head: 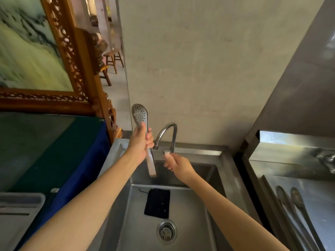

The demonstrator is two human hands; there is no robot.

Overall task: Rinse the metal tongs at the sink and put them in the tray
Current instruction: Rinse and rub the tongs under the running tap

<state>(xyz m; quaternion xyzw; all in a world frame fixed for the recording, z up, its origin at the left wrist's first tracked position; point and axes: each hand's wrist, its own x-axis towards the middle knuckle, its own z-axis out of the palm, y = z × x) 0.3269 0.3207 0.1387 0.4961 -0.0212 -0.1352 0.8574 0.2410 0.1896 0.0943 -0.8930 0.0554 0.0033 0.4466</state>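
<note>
My left hand (140,142) grips metal tongs (140,115) around their middle and holds them upright over the steel sink (183,211). Their perforated spoon end points up and the hinge end hangs down beside the curved tap (167,131). My right hand (178,164) reaches to the tap's small lever (166,152), with thumb and fingers touching it. I see no water running. At the right, a steel tray (324,192) holds more tongs (297,201) lying flat.
A black cloth (157,202) lies on the sink floor above the drain (166,231). A blue-draped counter (54,151) and a grey plastic rack (18,211) are on the left. A carved wooden screen (59,51) stands behind them. A second tap (326,160) sits at the far right.
</note>
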